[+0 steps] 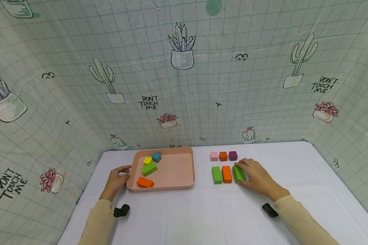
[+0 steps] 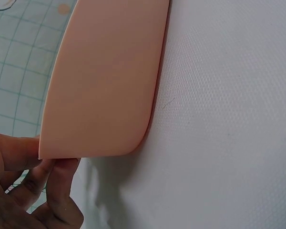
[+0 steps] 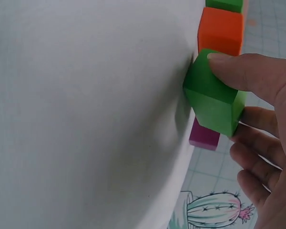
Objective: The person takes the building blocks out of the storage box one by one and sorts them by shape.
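Observation:
In the head view my left hand [image 1: 118, 180] is at the left edge of a pink tray [image 1: 176, 170]. The left wrist view has its thumb and fingers pinching the rim. Inside the tray lie a yellow cube [image 1: 147, 161], a teal cube [image 1: 156, 157], a green rectangular block [image 1: 149, 168] and an orange rectangular block [image 1: 145, 182]. My right hand [image 1: 257, 178] pinches another green block [image 3: 214, 90] between thumb and fingers; it is tilted. Beside it stand an orange block [image 1: 227, 174] and a green block [image 1: 216, 175].
Behind those blocks sit a pink cube [image 1: 214, 156], an orange cube [image 1: 223, 156] and a purple cube [image 1: 232, 156] in a row. A white cloth covers the table [image 1: 184, 217]. Patterned fabric [image 1: 202, 85] hangs behind and along both sides.

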`<action>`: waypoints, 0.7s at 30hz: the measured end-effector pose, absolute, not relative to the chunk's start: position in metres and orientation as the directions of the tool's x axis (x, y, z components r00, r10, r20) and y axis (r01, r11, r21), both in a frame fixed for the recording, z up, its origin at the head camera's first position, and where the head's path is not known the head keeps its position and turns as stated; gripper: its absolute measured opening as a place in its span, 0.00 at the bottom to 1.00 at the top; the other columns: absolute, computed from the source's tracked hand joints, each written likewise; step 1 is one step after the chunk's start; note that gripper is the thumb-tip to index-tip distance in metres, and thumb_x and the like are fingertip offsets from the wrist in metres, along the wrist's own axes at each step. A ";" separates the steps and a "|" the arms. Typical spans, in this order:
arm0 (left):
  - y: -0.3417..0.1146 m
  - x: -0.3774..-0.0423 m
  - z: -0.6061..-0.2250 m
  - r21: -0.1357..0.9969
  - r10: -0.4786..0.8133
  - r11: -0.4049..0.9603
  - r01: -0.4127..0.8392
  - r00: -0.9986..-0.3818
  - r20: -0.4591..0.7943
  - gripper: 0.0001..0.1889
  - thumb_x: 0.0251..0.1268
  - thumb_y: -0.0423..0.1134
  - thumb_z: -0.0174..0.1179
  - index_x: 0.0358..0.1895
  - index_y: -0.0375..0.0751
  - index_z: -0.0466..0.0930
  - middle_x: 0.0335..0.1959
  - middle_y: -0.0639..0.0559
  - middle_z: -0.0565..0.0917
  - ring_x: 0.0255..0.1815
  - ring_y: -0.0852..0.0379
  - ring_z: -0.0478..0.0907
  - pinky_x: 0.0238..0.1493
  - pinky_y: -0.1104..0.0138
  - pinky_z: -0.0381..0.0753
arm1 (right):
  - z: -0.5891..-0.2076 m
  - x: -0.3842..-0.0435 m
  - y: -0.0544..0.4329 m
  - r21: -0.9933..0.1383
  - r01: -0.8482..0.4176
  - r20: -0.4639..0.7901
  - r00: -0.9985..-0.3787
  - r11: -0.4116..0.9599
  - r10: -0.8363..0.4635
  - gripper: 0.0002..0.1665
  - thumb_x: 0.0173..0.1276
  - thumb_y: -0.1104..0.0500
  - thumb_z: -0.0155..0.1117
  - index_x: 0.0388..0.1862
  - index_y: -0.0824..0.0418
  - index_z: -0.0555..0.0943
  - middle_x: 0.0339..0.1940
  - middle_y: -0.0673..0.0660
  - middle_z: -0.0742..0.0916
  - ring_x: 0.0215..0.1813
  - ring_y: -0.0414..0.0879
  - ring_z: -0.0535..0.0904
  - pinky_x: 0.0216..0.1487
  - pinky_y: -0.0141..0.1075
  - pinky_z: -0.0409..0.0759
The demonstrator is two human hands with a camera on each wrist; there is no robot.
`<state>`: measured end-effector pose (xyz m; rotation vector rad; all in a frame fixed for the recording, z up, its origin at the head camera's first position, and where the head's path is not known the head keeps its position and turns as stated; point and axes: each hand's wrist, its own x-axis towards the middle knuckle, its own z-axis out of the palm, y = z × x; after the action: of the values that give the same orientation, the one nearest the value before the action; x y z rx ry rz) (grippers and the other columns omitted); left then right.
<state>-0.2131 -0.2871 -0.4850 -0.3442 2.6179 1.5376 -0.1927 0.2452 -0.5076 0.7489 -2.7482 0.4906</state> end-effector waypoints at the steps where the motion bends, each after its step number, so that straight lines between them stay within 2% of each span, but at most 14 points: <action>1: -0.287 -0.213 -0.485 0.852 -0.149 0.469 -0.234 -0.971 -0.185 0.22 0.76 0.25 0.54 0.70 0.24 0.74 0.60 0.28 0.74 0.40 0.52 0.77 0.34 0.71 0.82 | -0.508 -0.193 0.245 -0.249 -0.527 0.318 -0.837 0.813 -0.446 0.37 0.53 0.60 0.87 0.61 0.70 0.84 0.55 0.63 0.85 0.54 0.59 0.80 0.59 0.56 0.81; 11: -0.287 -0.212 -0.485 0.847 -0.146 0.480 -0.228 -0.973 -0.179 0.22 0.76 0.26 0.55 0.70 0.24 0.73 0.60 0.28 0.75 0.40 0.52 0.77 0.35 0.70 0.82 | -0.512 -0.194 0.242 -0.213 -0.531 0.260 -0.840 0.820 -0.476 0.35 0.59 0.58 0.84 0.64 0.70 0.82 0.57 0.63 0.84 0.58 0.60 0.79 0.64 0.57 0.79; 21: -0.287 -0.212 -0.484 0.844 -0.149 0.481 -0.237 -0.971 -0.187 0.23 0.76 0.26 0.54 0.70 0.24 0.73 0.60 0.28 0.75 0.41 0.51 0.76 0.35 0.70 0.81 | -0.512 -0.194 0.242 -0.174 -0.549 0.251 -0.827 0.817 -0.503 0.36 0.61 0.57 0.83 0.65 0.70 0.81 0.60 0.64 0.83 0.59 0.61 0.79 0.65 0.58 0.78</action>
<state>-0.2118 -0.2871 -0.4844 -0.3431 2.6264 1.5192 -0.1940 0.2423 -0.5123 0.8214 -2.8078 0.3556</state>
